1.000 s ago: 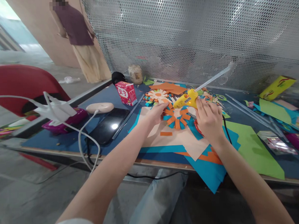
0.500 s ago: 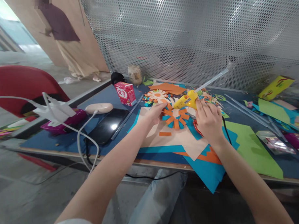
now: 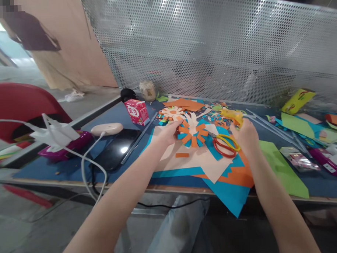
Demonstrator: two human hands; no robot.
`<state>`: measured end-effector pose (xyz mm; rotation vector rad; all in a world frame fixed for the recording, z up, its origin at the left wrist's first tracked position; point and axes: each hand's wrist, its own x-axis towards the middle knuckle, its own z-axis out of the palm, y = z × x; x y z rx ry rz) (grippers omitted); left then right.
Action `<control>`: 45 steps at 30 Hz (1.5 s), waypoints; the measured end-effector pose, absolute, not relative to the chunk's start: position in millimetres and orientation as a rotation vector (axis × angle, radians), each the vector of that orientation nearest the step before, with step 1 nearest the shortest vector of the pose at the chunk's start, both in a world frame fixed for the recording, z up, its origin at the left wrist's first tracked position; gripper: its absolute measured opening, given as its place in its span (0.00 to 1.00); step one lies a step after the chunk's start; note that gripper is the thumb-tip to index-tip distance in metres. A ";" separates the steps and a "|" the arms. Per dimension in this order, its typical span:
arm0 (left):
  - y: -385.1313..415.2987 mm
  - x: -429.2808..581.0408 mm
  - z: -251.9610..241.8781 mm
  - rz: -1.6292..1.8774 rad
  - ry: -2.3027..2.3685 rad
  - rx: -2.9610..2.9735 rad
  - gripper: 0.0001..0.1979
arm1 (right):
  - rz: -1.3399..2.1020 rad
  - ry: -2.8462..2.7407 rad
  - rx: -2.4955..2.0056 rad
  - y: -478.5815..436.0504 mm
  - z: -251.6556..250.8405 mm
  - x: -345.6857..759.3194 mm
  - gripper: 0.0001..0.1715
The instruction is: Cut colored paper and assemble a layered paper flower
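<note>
A papercraft workspace in a bare, workshop-like room.
Watching remotely, I judge it by the blue tabletop [image 3: 76, 177], spread with coloured paper sheets [image 3: 280, 170], a heap of cut scraps [image 3: 216, 119], scissors [image 3: 216, 138] and a yellow glue gun [image 3: 231, 114]. I see a perforated metal panel [image 3: 165, 49] standing along its back edge, and the grey floor [image 3: 17, 242] looks like plain concrete. Whether it's a school, shop or factory, I can't tell.

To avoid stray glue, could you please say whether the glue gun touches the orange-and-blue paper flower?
Apart: the head view shows a clear gap between the glue gun and the paper flower.
</note>
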<state>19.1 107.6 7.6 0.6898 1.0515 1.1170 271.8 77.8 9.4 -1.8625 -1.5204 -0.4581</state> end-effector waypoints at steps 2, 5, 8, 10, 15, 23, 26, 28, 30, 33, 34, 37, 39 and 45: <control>105.6 19.6 9.9 1.111 1.065 0.672 0.05 | -0.288 -1.459 -2.100 84.2 2.5 286.9 0.26; 102.4 21.0 13.6 1.101 1.059 0.636 0.05 | -0.252 -1.393 -2.306 91.2 -10.1 300.0 0.28; 100.1 21.9 16.2 1.089 1.029 0.603 0.05 | -0.346 -1.400 -2.276 93.4 -16.7 299.8 0.27; 99.6 21.5 16.5 1.095 1.018 0.581 0.05 | -0.463 -1.504 -2.094 91.5 -14.6 293.4 0.28; 99.9 19.5 14.3 1.087 0.914 0.546 0.08 | -0.627 -2.179 -1.363 77.2 -0.1 260.6 0.38; 95.6 24.5 15.1 1.011 0.910 0.636 0.10 | -0.826 -2.278 -0.956 63.5 -2.0 230.4 0.21; 93.9 22.8 16.8 0.993 0.871 0.778 0.20 | -0.496 -2.097 -1.021 67.2 0.5 233.3 0.13; 93.2 20.4 17.6 0.986 0.902 0.937 0.28 | -0.211 -1.789 -1.194 71.1 3.0 236.2 0.12; 92.6 19.0 18.3 1.093 1.014 1.112 0.29 | 0.087 -1.474 -1.272 75.3 5.3 238.8 0.15; 90.2 19.9 19.1 1.391 1.143 1.363 0.17 | 0.603 -1.206 -1.056 80.3 6.8 239.9 0.15; 88.6 20.6 19.2 1.492 1.147 1.434 0.13 | 0.755 -1.134 -0.961 81.4 6.8 239.2 0.15; 80.2 21.7 19.1 1.740 1.083 1.620 0.08 | 1.052 -0.980 -0.812 81.7 6.5 234.8 0.16; 72.8 21.1 19.0 1.816 1.043 1.765 0.10 | 1.133 -0.961 -0.786 79.9 6.7 231.7 0.15; 59.4 20.5 19.4 1.726 0.976 2.209 0.12 | 1.176 -0.963 -0.788 75.0 7.2 227.2 0.15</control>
